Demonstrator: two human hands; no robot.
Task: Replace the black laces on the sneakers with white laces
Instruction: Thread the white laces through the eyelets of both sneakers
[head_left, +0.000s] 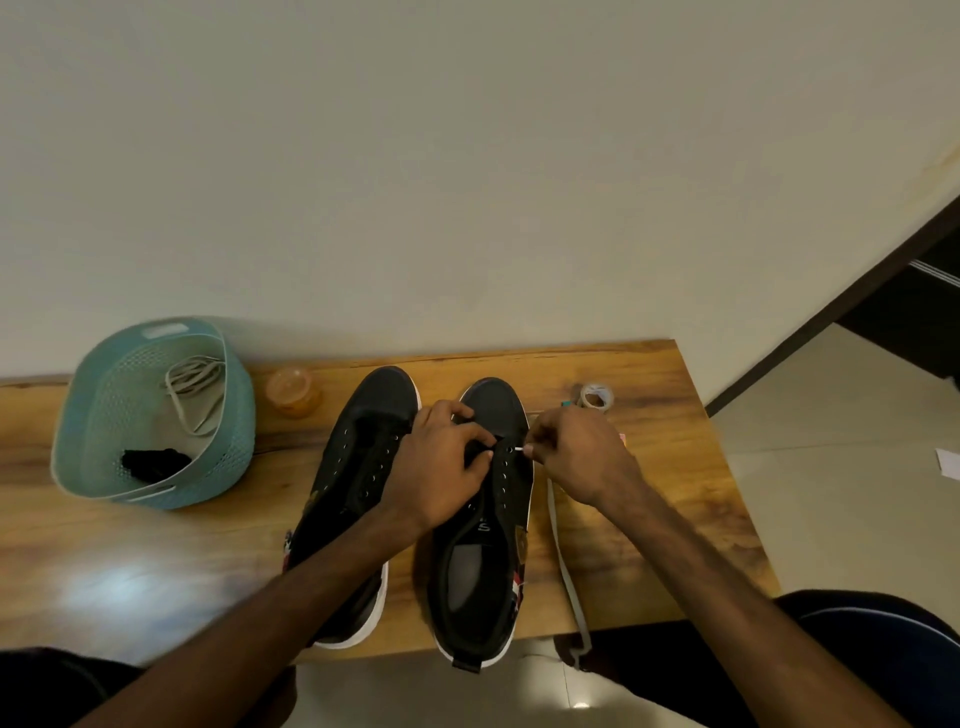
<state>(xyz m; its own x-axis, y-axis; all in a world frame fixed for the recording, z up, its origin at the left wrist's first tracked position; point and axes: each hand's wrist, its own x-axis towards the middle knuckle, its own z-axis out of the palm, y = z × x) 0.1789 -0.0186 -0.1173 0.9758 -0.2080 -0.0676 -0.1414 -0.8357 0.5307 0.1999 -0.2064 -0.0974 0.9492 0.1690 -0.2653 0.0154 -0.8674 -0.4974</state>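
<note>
Wooden bench (156, 545) is carrying two black sneakers side by side, toes pointing at the wall. Left sneaker (358, 457) is sitting unlaced, its eyelets showing. Right sneaker (483, 571) is lying just beside it, heel hanging over the near edge. Left hand (441, 467) is resting on the right sneaker's forefoot, fingers curled and gripping the eyelet flap near the toe. Right hand (576, 457) is hovering at that shoe's right side, fingers pressed together and pinching the tip of the white lace (563, 566). The tip is pointing at an eyelet in the right-hand row; cannot tell whether it is entering yet. The lace's length is trailing along the bench beside the right sneaker and dropping over the near edge. Teal basket (239, 415) is standing well to the left, holding a loose pale lace (195, 387) and a black bundle (156, 462), too dark to make out. Orange jar (292, 397) is sitting between basket and left sneaker. Tape roll (596, 397) is lying just beyond the right hand.
</note>
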